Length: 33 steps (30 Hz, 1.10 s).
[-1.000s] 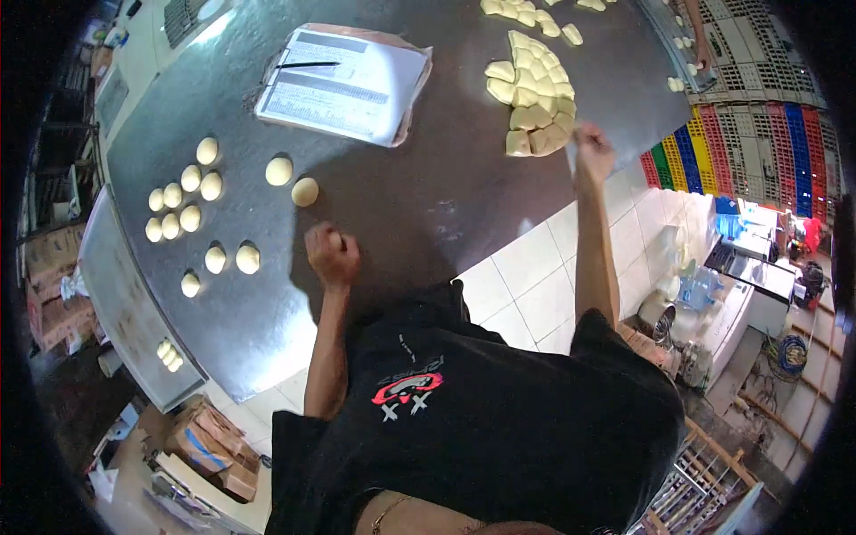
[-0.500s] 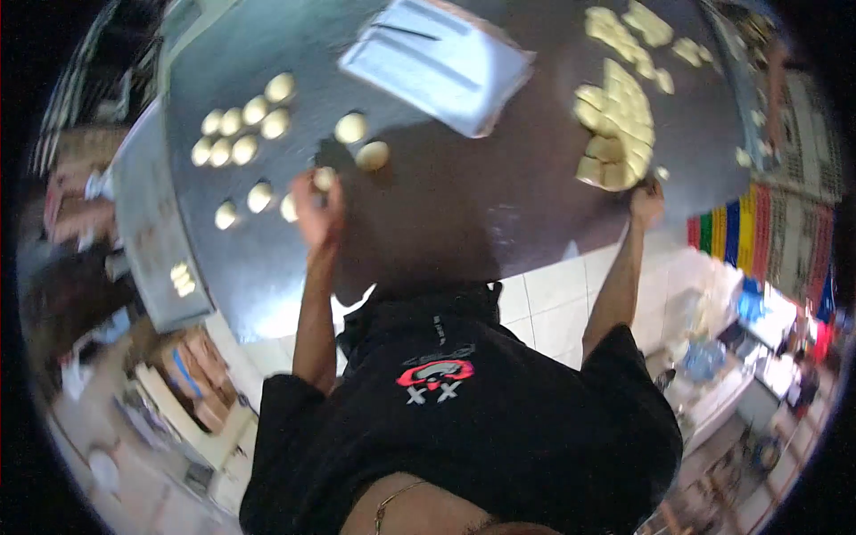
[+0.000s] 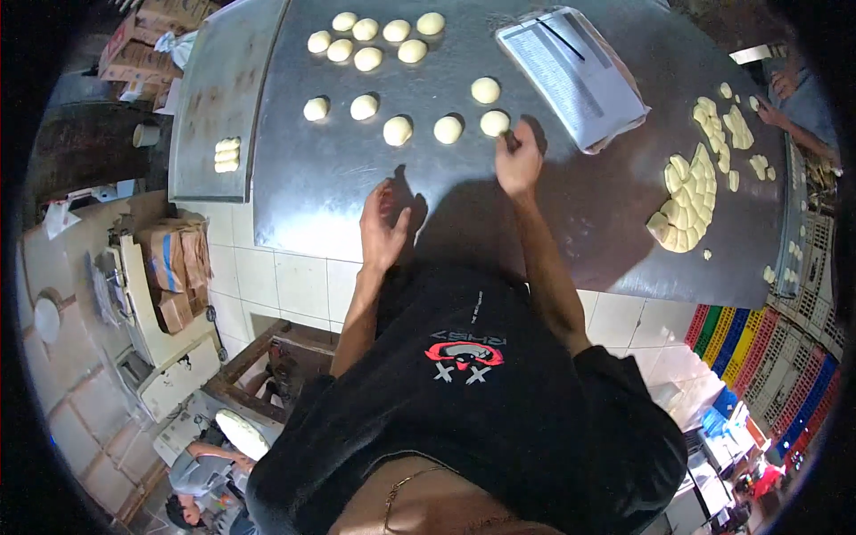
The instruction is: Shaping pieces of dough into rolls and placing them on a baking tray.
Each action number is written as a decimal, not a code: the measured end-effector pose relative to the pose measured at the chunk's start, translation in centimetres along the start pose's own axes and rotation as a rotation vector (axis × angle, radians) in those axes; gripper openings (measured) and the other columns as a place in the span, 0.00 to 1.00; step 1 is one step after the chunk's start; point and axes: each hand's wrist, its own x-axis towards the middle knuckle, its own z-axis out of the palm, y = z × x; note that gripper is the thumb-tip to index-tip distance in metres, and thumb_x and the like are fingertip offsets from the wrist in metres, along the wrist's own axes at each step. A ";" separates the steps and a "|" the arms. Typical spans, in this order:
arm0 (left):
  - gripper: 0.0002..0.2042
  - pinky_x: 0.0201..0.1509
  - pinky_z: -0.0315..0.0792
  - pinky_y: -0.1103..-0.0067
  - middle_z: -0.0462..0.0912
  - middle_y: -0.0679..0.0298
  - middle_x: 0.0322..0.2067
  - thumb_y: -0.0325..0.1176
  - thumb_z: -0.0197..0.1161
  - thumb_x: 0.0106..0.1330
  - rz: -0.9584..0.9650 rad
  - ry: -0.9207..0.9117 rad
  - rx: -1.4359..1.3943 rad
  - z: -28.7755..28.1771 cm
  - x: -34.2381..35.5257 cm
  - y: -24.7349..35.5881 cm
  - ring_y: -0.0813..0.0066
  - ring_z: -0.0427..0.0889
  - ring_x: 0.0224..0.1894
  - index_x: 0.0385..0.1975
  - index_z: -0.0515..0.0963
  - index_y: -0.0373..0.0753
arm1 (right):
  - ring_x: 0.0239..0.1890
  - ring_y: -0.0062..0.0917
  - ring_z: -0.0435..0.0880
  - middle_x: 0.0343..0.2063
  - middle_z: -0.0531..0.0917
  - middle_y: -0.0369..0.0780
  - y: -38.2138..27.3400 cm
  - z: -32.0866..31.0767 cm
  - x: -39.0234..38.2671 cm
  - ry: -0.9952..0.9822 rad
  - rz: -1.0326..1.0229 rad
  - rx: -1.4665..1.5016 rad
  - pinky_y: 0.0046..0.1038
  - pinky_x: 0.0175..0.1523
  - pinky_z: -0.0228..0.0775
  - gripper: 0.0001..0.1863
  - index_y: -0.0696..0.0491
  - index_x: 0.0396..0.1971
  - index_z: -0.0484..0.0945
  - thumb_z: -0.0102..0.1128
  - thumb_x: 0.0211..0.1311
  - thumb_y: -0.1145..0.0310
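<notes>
My left hand [image 3: 383, 225] is over the near side of the metal table, empty, its thumb apart from its curved fingers. My right hand [image 3: 520, 160] is at a round dough ball [image 3: 495, 123]; its fingertips reach the ball's lower right edge, and I cannot tell if they press it. A front row of dough balls includes one [image 3: 448, 129] and another [image 3: 398, 130] between my hands. Farther back at the left sits a cluster of several dough balls [image 3: 367, 59]. A flat slab of dough cut into pieces [image 3: 687, 201] lies at the right.
A wrapped white paper pad [image 3: 571, 85] with a dark pen lies at the back of the table [image 3: 588, 232]. Loose dough scraps [image 3: 738, 127] lie far right, near another person's arm [image 3: 789, 125]. A side tray [image 3: 214, 98] at left bears small dough pieces [image 3: 227, 154]. Another person [image 3: 207, 481] is at lower left.
My right hand has moved left from the cut dough to the dough balls. My left hand has let go of a dough ball and drawn back toward me. The view has turned.
</notes>
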 end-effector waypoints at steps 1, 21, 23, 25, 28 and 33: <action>0.26 0.52 0.77 0.70 0.80 0.51 0.48 0.25 0.67 0.61 -0.018 0.018 -0.006 -0.9 -0.7 -0.6 0.61 0.82 0.47 0.60 0.70 0.34 | 0.48 0.41 0.86 0.44 0.85 0.50 -0.1 1.1 1.0 0.000 -0.008 0.001 0.35 0.52 0.77 0.17 0.61 0.45 0.81 0.68 0.55 0.71; 0.11 0.46 0.77 0.77 0.87 0.58 0.36 0.34 0.64 0.68 -0.109 -0.134 -0.316 -9.9 5.4 -11.9 0.75 0.84 0.38 0.43 0.83 0.34 | 0.56 0.37 0.81 0.52 0.82 0.46 -9.1 11.8 -16.8 -0.296 -0.406 -0.127 0.38 0.61 0.70 0.18 0.56 0.53 0.80 0.61 0.63 0.70; 0.12 0.44 0.77 0.75 0.87 0.57 0.34 0.38 0.65 0.67 -0.150 -0.252 -0.266 -9.1 6.4 -10.8 0.72 0.85 0.36 0.41 0.84 0.35 | 0.40 0.29 0.88 0.40 0.88 0.45 -8.2 12.0 -16.4 -0.303 0.184 0.089 0.29 0.43 0.79 0.19 0.59 0.45 0.84 0.67 0.64 0.59; 0.14 0.38 0.78 0.68 0.86 0.54 0.28 0.43 0.68 0.62 -0.101 -0.215 -0.131 -8.1 7.0 -9.6 0.60 0.87 0.32 0.32 0.86 0.37 | 0.39 0.29 0.88 0.39 0.88 0.46 -7.8 13.2 -16.4 -0.310 0.195 -0.007 0.29 0.43 0.78 0.19 0.59 0.44 0.84 0.68 0.62 0.58; 0.16 0.34 0.77 0.71 0.86 0.57 0.27 0.43 0.73 0.58 -0.029 -0.170 0.110 -8.0 7.3 -8.7 0.65 0.84 0.26 0.30 0.84 0.34 | 0.39 0.30 0.88 0.39 0.88 0.46 -7.9 14.5 -16.4 -0.273 0.292 -0.098 0.30 0.43 0.78 0.21 0.58 0.40 0.86 0.72 0.56 0.55; 0.17 0.31 0.77 0.65 0.83 0.58 0.30 0.46 0.74 0.56 0.158 -0.031 0.400 -7.8 7.1 -9.3 0.55 0.85 0.31 0.32 0.79 0.40 | 0.35 0.37 0.85 0.31 0.85 0.46 -6.4 15.2 -15.9 -0.248 -0.019 -0.303 0.38 0.41 0.76 0.14 0.56 0.32 0.84 0.71 0.56 0.60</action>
